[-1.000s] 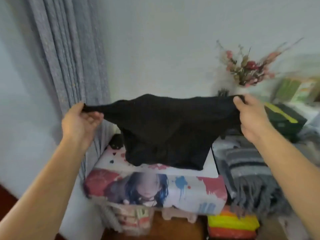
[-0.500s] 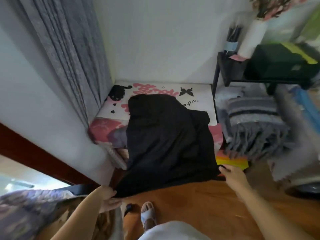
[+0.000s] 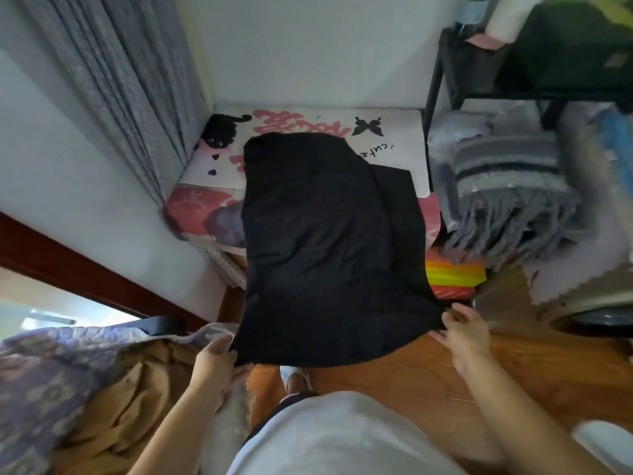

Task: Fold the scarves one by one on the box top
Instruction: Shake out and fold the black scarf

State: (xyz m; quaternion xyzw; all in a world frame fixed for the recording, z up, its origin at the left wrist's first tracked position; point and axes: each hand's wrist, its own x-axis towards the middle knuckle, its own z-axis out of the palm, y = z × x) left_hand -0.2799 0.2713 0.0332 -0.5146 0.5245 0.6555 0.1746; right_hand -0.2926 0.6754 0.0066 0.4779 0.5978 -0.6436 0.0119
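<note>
Black scarf (image 3: 325,241) is draped over the printed box top (image 3: 394,145), left hand (image 3: 215,363) and right hand (image 3: 464,332) pinching its near corners.

A black knitted scarf (image 3: 329,241) lies across the printed box top (image 3: 394,138) and hangs over its near edge toward the person, whose left hand (image 3: 214,361) and right hand (image 3: 462,334) hold its near corners. A grey striped fringed scarf (image 3: 507,190) lies right of the box (beneath a dark metal shelf (image 3: 445,70)); a grey pleated curtain (image 3: 113,80) hangs left.
</note>
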